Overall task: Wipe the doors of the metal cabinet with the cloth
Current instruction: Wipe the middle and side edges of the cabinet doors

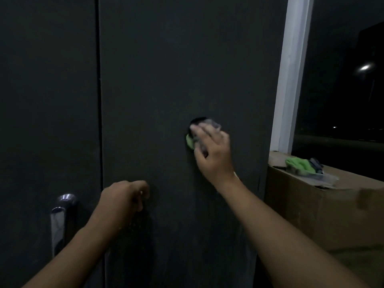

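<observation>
A person stood close against a dark metal cabinet (166,235) in a dim room, with both bare forearms reaching forward. The cabinet had two tall doors, shut and meeting at a thin upright seam left of centre.

The right hand (214,150) lay flat on the right-hand door (166,59) about halfway up and towards its right side. Its fingers were stretched out fairly straight and spread, blurred by movement, pressing a green cloth (189,142) against the metal. Most of the cloth was hidden beneath the palm and fingers; only a small green edge showed past the fingertips on the left.

The left hand (122,198) was lower down, just right of the seam and touching the same door. Its fingers were curled inward towards the metal. I could not tell whether they gripped anything, as the knuckles hid whatever lay beneath them.

On the left-hand door (47,100), near the left wrist, a shiny chrome handle (62,213) ran up and down, with no hand on it.

To the right of the cabinet stood a brown cardboard box (311,215), its top below the right hand. On it lay another green rag (297,165) beside a crumpled clear plastic wrapper (326,178). Behind the box a white window post (291,80) rose upward, and beyond it was a black window pane (342,111) with one bright light (364,67) showing in the glass.
</observation>
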Motion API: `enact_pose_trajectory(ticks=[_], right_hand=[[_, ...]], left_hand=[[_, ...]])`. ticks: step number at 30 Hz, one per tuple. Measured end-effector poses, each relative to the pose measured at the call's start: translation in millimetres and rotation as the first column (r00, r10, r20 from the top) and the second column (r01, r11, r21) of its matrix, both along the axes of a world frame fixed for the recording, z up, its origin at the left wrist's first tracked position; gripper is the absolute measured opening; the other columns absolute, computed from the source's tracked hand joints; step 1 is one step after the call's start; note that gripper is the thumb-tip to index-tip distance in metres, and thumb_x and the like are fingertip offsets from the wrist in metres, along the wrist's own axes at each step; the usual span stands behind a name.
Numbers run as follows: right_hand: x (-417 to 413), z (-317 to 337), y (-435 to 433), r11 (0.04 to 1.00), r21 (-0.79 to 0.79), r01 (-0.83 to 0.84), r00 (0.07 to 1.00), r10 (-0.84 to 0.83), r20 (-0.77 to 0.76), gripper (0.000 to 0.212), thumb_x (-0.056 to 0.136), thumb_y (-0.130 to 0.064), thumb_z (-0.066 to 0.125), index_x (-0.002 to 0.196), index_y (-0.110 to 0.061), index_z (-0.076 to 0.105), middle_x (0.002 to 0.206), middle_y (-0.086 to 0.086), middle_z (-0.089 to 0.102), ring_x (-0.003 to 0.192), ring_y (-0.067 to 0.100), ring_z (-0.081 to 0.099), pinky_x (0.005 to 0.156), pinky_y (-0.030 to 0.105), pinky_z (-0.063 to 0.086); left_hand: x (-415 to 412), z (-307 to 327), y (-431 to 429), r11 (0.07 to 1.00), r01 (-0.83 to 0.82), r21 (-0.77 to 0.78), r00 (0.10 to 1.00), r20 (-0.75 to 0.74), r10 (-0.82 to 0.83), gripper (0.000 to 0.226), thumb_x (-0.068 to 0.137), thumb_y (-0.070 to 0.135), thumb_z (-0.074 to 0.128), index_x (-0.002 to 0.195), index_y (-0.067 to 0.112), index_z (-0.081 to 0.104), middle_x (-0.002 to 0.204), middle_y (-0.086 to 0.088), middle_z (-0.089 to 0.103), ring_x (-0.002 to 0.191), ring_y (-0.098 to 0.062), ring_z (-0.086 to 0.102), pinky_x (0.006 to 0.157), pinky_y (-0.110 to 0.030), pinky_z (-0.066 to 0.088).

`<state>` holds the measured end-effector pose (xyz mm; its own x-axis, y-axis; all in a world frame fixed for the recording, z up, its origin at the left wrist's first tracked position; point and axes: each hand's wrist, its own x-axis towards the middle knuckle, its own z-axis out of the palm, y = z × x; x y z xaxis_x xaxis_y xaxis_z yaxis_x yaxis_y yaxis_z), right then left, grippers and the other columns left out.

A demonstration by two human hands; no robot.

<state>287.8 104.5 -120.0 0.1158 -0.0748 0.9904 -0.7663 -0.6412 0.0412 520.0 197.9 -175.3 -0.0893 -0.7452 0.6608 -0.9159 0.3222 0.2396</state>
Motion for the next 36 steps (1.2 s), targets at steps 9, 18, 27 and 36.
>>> enact_pose_trajectory(ticks=[9,18,27,36], right_hand=[[-44.9,-9.0,6.9,0.990,-0.012,0.144,0.961,-0.142,-0.237,0.038,0.096,-0.028,0.057,0.133,-0.037,0.060,0.138,-0.014,0.056,0.098,0.023,0.054,0.078,0.040,0.046],[7.7,47.3,1.1,0.992,0.127,-0.001,0.892,-0.057,0.449,0.040,0.093,-0.014,0.051,0.131,-0.027,0.058,0.132,-0.003,0.051,0.115,0.013,0.046,0.099,0.028,0.039],[-28.6,-35.3,1.3,1.000,0.020,0.022,0.838,-0.007,-0.545,0.040,0.095,-0.020,0.059,0.132,-0.034,0.061,0.141,-0.009,0.055,0.106,0.033,0.057,0.087,0.048,0.046],[6.4,-5.4,6.0,0.995,0.090,-0.042,0.989,0.028,0.148,0.044,0.088,-0.005,0.063,0.129,-0.023,0.065,0.131,-0.002,0.059,0.113,0.026,0.056,0.099,0.016,0.028]], left_hand=[[11.1,-23.1,4.2,0.990,0.078,-0.120,0.864,0.504,-0.007,0.078,0.047,0.032,0.092,0.116,0.039,0.058,0.107,0.002,0.049,0.105,-0.025,0.046,0.084,-0.041,0.042],[24.1,1.8,-12.9,0.936,0.005,-0.351,0.838,0.512,0.188,0.072,0.078,0.034,0.041,0.148,0.022,0.042,0.151,-0.019,0.037,0.137,-0.035,0.032,0.108,-0.059,0.017],[9.1,-27.5,-27.7,0.900,-0.047,-0.434,0.861,0.439,0.257,0.073,0.080,0.037,0.037,0.151,0.021,0.038,0.161,-0.019,0.021,0.145,-0.036,0.023,0.111,-0.065,0.011],[12.7,-25.9,-25.8,0.920,-0.009,-0.393,0.892,0.413,0.185,0.059,0.090,0.031,0.038,0.149,0.021,0.039,0.161,-0.011,0.024,0.144,-0.029,0.027,0.115,-0.059,0.011]])
